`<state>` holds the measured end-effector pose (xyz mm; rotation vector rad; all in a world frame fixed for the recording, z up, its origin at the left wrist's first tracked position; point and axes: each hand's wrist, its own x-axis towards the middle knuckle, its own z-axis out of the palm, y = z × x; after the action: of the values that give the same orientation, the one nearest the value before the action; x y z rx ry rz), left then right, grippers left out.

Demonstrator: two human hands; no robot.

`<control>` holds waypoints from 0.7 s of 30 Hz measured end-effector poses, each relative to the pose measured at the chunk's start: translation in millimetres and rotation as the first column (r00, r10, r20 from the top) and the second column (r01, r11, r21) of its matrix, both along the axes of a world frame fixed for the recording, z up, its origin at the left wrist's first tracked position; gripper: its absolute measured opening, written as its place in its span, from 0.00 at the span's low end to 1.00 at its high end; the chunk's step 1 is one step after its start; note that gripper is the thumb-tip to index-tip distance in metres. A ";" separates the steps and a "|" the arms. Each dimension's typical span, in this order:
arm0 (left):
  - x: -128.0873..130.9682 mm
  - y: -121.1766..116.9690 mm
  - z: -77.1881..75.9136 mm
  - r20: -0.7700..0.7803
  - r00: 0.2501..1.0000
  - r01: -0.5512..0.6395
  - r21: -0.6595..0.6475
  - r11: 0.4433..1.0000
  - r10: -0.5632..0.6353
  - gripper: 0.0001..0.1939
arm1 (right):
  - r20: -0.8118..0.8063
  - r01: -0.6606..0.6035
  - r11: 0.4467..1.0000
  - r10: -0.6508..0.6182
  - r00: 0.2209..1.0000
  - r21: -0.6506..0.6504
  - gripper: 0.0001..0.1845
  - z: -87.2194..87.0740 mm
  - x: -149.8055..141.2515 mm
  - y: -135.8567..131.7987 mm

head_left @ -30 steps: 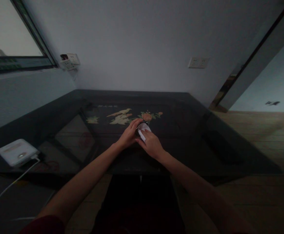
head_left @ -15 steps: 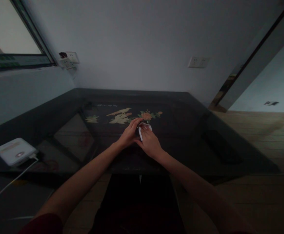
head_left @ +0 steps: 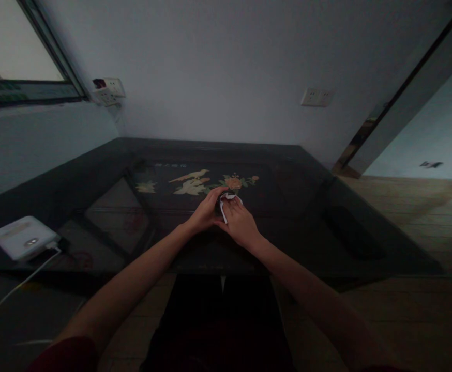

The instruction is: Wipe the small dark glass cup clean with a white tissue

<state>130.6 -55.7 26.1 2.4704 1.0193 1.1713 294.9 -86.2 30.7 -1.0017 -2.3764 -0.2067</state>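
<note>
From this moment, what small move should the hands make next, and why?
Probably a light wiping push with the right hand, since its fingers already lie over the white piece, and the left hand curls around the small dark object right beside it, seemingly bracing it.

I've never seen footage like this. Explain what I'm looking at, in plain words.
There's no machine here, only a person's two bare hands. The view comes from one camera worn on the head, looking forward and down. The left hand holds a small dark round object, too dim to identify; the right hand presses a white cloth or paper into it. Below is a dark table with a bird-and-flower design. On its left side sits a white device with a white cable.
</note>
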 end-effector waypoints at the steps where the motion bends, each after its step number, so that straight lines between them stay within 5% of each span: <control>1: 0.2 -0.4 1.0 -0.005 1.000 -0.005 0.006 1.000 0.005 0.41 | 0.008 0.017 1.000 -0.017 1.000 0.001 0.29 0.3 -0.2 -0.6; 14: -6.3 -6.7 10.0 -0.229 0.970 -0.046 0.144 0.988 0.079 0.40 | -0.011 0.018 0.999 -0.018 1.000 -0.051 0.18 1.4 -1.5 -4.2; 21: -5.7 -8.3 11.3 -0.241 0.965 -0.056 0.182 0.982 0.100 0.40 | -0.394 -0.133 0.919 -0.026 0.919 -0.371 0.14 0.1 3.5 0.4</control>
<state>124.9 -63.9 37.5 2.7951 1.1316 1.0301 298.4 -85.9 30.8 -1.0337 -2.1034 0.4738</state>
